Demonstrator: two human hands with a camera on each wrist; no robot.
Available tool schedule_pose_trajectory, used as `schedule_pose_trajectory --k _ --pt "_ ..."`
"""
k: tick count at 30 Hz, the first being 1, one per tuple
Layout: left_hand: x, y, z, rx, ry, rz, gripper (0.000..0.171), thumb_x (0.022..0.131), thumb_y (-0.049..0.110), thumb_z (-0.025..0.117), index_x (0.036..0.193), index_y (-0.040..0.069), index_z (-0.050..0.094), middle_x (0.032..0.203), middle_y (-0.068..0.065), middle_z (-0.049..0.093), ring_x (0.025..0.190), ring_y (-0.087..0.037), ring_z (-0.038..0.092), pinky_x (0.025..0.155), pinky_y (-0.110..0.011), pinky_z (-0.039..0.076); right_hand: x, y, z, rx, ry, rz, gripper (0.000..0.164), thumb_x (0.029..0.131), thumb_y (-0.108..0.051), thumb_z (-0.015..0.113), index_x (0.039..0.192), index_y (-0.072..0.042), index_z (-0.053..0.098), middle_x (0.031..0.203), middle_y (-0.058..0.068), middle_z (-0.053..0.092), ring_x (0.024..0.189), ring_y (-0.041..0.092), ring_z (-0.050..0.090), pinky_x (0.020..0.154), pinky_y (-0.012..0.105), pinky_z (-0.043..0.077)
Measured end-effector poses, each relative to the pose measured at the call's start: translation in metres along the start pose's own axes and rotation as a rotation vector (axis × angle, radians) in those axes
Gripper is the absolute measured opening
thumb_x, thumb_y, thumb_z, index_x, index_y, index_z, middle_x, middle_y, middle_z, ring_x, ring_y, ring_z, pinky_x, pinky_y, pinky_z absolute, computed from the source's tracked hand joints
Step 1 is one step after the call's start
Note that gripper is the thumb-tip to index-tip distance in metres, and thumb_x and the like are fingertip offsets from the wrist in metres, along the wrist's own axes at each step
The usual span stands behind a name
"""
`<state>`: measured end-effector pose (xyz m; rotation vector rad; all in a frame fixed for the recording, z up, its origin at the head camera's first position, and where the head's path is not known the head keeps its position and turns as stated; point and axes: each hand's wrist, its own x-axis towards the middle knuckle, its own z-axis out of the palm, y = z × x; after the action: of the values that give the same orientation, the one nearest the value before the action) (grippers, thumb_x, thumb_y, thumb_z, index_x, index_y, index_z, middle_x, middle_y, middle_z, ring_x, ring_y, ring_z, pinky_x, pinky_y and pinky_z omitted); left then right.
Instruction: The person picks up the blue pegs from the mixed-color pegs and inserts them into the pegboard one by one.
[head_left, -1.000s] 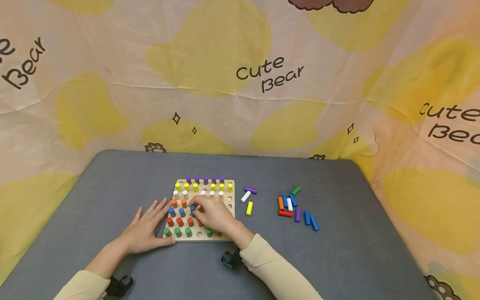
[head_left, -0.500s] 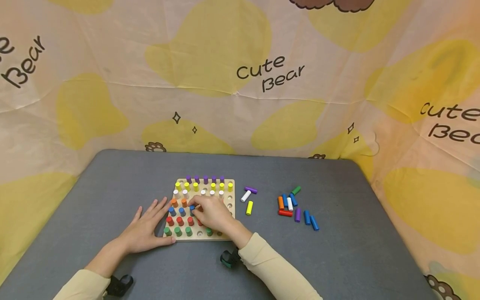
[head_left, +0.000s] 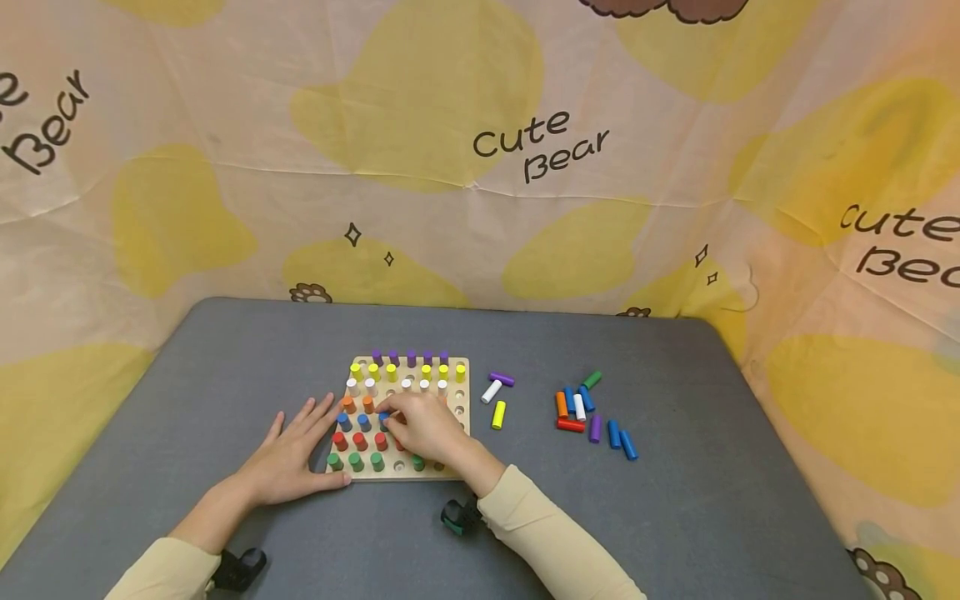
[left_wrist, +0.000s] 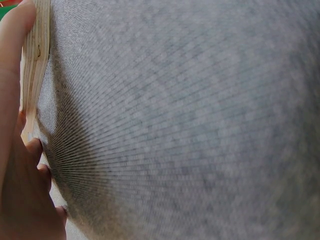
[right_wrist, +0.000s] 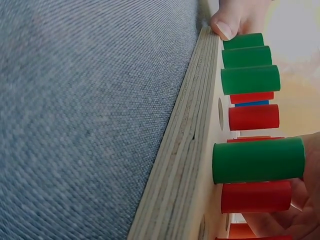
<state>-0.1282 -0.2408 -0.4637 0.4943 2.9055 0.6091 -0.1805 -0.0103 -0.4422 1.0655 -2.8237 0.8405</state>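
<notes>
A wooden pegboard [head_left: 397, 479] lies on the table, with upright pegs in rows of purple, yellow, white, orange, blue, red and green. My right hand [head_left: 429, 427] reaches over it from the right. Its thumb and index finger pinch a blue peg [head_left: 384, 421], third from the left in the blue row. At the board's left side rests my left hand [head_left: 292, 464], fingers spread and thumb on the near left corner. The right wrist view shows that thumb beside the green pegs [right_wrist: 250, 80]. My right palm and curled fingers hide several holes and pegs.
Right of the board lie a loose purple peg [head_left: 502, 379], a white peg [head_left: 491, 392] and a yellow peg [head_left: 498, 415]. Farther right is a scattered group with a red peg [head_left: 571, 426], a green peg [head_left: 592, 380] and several blue ones. A printed cloth [head_left: 480, 208] hangs behind the table.
Almost nothing moves. The right hand keeps its pinch on the blue peg, which stands slightly lower than a second ago. The left hand stays put.
</notes>
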Motion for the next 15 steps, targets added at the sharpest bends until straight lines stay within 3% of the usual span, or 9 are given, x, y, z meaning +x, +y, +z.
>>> schedule_pose_trajectory --k 10,15 --pt "0.0003 0.0004 -0.0003 -0.005 0.000 -0.004 0.104 0.067 0.071 0.062 0.148 0.019 0.021 0.152 -0.014 0.019 0.138 -0.041 0.014 0.103 -0.067 0.004 -0.0004 0.0002 -0.0026 0.008 -0.003 -0.018 0.020 0.089 -0.016 0.060 0.107 -0.017 0.069 0.101 -0.005 0.069 0.076 -0.005 0.057 0.067 0.009 0.045" --pt "0.0003 0.0011 -0.0007 -0.007 0.000 -0.005 0.104 0.067 0.070 0.063 0.148 0.019 0.022 0.152 -0.015 0.020 0.138 -0.041 0.014 0.103 -0.067 0.004 -0.0027 0.0012 -0.0091 0.033 -0.002 -0.012 0.021 0.089 -0.015 0.060 0.108 -0.016 0.069 0.098 -0.007 0.069 0.071 -0.005 0.054 0.060 0.007 0.042"
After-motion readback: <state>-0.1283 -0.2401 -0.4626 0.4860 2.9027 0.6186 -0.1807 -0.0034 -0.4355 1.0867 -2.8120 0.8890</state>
